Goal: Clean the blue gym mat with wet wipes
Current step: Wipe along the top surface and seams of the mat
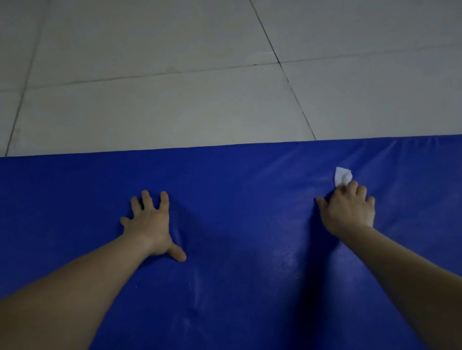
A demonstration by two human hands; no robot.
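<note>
Curled over a bunched white wet wipe (343,175), the fingers of the right hand (347,211) pin it down onto the blue gym mat (258,305); only a small tuft of the wipe pokes out past the fingertips. The left hand (152,231) lies flat on the mat with its fingers spread and straight, holding nothing, and seems to be bracing the person's weight. The mat runs across in front of the person, its long far edge meeting the pale tiled floor (152,96) just beyond both hands, its rounded corner off to the right. The wipe sits near that far edge, on the right portion of the mat, well apart from the left hand. Faint pale smears show on the vinyl between the two arms, closer to the person. I judge the next stroke should pull the wipe back from the edge, or sweep it left toward those smears, the right hand being the nearer one.
</note>
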